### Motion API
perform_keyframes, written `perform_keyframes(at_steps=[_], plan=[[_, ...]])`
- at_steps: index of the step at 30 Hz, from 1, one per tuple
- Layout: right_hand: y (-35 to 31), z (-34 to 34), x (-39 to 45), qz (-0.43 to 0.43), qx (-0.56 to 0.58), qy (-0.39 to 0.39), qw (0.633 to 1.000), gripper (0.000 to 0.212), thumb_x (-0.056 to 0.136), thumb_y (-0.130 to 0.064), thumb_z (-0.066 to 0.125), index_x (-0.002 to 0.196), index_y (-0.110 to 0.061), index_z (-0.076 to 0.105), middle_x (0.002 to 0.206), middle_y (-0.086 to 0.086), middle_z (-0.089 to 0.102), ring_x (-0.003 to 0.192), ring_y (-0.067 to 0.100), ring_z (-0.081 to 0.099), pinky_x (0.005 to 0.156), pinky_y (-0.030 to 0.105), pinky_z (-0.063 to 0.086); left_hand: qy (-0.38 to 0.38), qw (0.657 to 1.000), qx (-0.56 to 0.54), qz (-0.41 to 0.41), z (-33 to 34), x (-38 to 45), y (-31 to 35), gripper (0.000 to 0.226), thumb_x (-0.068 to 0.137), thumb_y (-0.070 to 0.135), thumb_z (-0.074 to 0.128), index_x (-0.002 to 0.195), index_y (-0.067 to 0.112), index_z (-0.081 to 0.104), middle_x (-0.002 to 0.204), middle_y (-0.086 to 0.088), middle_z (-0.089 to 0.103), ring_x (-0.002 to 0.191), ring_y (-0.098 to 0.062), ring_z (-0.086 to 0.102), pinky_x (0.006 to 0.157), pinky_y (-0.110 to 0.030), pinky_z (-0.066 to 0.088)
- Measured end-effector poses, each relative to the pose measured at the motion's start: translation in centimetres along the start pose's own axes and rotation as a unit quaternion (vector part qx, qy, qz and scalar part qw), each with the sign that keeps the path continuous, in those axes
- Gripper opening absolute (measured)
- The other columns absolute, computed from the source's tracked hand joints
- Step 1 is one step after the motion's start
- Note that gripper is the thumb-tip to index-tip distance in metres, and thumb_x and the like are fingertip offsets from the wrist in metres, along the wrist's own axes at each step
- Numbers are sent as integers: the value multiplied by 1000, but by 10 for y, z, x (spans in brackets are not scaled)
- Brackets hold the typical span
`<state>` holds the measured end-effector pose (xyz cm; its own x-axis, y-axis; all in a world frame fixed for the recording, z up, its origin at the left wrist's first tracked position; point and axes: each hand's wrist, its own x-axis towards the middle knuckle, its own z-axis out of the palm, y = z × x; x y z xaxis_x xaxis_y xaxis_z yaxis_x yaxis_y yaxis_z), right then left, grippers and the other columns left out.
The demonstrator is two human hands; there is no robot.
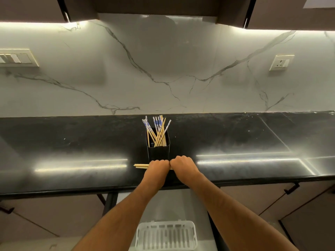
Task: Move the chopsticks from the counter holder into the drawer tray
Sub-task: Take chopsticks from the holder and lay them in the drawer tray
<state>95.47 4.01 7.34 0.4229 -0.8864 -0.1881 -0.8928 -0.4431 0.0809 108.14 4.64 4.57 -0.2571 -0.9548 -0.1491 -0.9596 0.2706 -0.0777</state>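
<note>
A: Progress?

B: Early. Bulk of the chopsticks [158, 132] upright in the black holder [158, 151], just beyond the knuckles, on the bench [235, 142]. Nothing visible in the white drawer tray [166, 236], down near the forearms.

A: Hands?

B: Left hand [157, 168] and right hand [183, 164] side by side, touching at the thumbs, knuckles up. Fingers [157, 161] curled down, clenched over a small horizontal bundle [141, 166] of plain wooden sticks lying low at the bench surface. Blunt ends poking out leftward past the left fingers. Right end hidden under the right hand; grip there judged likely, not fully seen.

A: Bundle touching the holder?

B: Couldn't tell. Just in front of its base, on the palm side.

A: Left to do?

B: Almost everything. Bundle carried back and down to the tray, then repeated for the rest in the holder, blue-patterned ones and plain alike. Probably several trips.

A: Risk?

B: Loose sticks slipping out of the left end on the lift.
</note>
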Motion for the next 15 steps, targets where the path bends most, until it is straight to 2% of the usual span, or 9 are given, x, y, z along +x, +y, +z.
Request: perform_keyframes(at_steps=[6,11,15], plan=[[-23,24,-17,8,14,-61,998,27,95,-8,63,123,-10,64,117,14,67,109,31,65,94,41,52,49,999,3,13,28,-44,3,28,93,8,66,119,13,57,111,-6,68,103,-25,66,92,-36,49],[-37,59,-49,-8,4,-26,1000,21,95,-4,57,112,-9,69,106,12,71,100,31,68,86,40,53,36,998,-14,44,61,-70,6,28,90,9,69,117,13,61,111,-6,70,101,-26,68,89,-37,52],[-39,92,-69,-10,11,-29,999,14,97,-8,57,104,-8,69,95,10,70,88,27,69,77,35,54,-2,998,-24,52,87,-92,6,16,95,14,64,111,12,66,107,-8,71,97,-27,69,87,-37,55]])
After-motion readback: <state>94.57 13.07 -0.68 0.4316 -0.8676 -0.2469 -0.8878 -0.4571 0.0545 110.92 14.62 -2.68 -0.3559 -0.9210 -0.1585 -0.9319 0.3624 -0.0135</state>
